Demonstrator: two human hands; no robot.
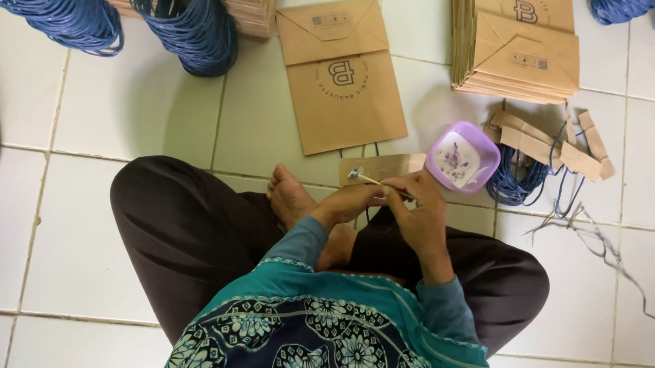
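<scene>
Nearest the camera is the person's teal patterned top (307,344), with dark-trousered legs (186,230) crossed on the white tiled floor (73,108) and bare feet (290,197) tucked in front.

Across the floor, the biggest things are the stack of folded brown paper bags (519,36) at upper right and a single flat brown paper bag (344,84) lying straight ahead, its base flap folded over at the far end. Bundles of blue cord (197,29) hang into view along the top edge, left and right. A smaller coil of blue cord (517,184) lies right of the hands, beside a few loose brown card strips (560,147).

A small lilac bowl (462,157) with a white, speckled inside sits just beyond the right hand, near but not touching it. A narrow brown card strip (379,166) lies on the floor just behind the hands.

The left hand (351,201) and right hand (420,216) meet above the feet. The right hand's fingers are pinched together on a thin stick (369,178), a small brush with a pale tip pointing left; the left hand's fingers are curled, closed against the right hand at the stick's near end, though what they grip cannot be made out.
</scene>
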